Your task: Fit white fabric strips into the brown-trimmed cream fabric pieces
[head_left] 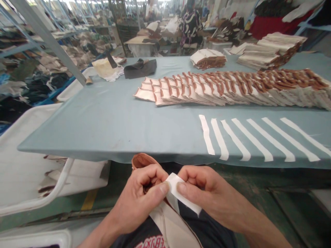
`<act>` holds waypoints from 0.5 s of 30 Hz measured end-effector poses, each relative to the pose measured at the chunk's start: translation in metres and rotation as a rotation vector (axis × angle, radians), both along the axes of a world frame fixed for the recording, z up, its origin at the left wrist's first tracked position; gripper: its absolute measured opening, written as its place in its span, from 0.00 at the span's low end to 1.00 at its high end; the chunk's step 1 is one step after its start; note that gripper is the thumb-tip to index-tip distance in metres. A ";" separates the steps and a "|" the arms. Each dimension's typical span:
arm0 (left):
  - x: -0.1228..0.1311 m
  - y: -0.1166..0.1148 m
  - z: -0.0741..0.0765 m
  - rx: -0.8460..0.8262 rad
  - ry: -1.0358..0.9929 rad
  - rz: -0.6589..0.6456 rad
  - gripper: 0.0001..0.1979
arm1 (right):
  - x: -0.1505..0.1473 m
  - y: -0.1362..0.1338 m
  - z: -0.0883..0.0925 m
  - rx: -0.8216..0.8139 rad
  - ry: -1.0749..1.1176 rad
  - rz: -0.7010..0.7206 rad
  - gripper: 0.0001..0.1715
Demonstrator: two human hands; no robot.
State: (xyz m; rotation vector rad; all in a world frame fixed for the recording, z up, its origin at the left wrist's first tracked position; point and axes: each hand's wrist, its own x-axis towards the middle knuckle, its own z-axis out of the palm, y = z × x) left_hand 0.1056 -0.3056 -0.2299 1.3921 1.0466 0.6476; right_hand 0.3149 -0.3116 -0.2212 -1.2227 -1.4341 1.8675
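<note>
Below the table's near edge, my left hand (141,194) is closed around a cream and tan fabric piece (170,224), whose tan end (141,161) sticks up above the fingers. My right hand (204,191) pinches a white strip (181,194) against that piece; both thumbs press on the strip's end. On the light blue table (108,120), several white strips (258,139) lie side by side at the right front. Behind them runs a long overlapping row of cream pieces with brown trim (232,88).
Stacks of cream pieces (271,50) and a smaller pile (208,58) sit at the table's far edge, with a dark folded cloth (140,68) and a yellowish cloth (106,67) at far left. A white bin (28,162) stands left. A person (191,24) works beyond.
</note>
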 end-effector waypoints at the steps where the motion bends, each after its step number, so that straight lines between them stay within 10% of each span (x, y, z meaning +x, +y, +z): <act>1: 0.001 0.000 0.000 -0.006 0.004 0.004 0.18 | 0.000 0.001 0.000 0.010 -0.010 0.006 0.16; 15: 0.003 0.001 -0.020 -0.270 -0.272 0.080 0.23 | -0.007 0.014 -0.010 0.026 0.067 0.006 0.20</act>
